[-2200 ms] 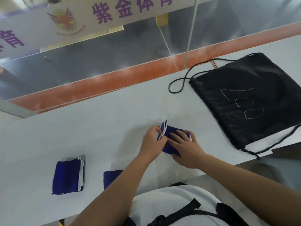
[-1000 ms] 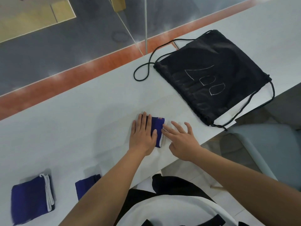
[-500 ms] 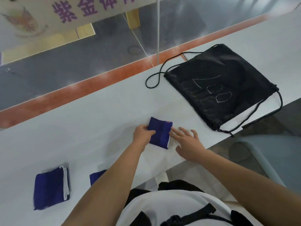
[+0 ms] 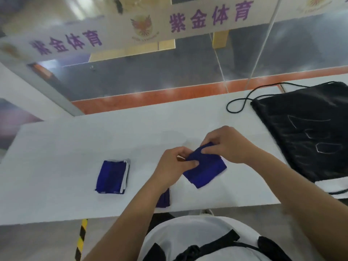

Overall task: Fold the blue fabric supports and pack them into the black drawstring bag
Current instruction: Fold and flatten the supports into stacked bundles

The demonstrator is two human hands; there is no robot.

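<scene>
Pinched a blue support (image 4: 205, 170) with left hand (image 4: 173, 166) and right hand (image 4: 227, 146), fingers curled on its far corner, mid table (image 4: 75, 147) toward the near edge. Had a second support (image 4: 112, 177) folded leftward, black bag (image 4: 305, 132) at right end.

Forearms extended, left hand (image 4: 174, 165) and right hand (image 4: 228, 146) close together, curled fingers pinching one blue fabric support (image 4: 206, 172).

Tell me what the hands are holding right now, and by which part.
Both hold the folded blue fabric support: the left hand pinches its left edge, and the right hand pinches its far corner.
</scene>
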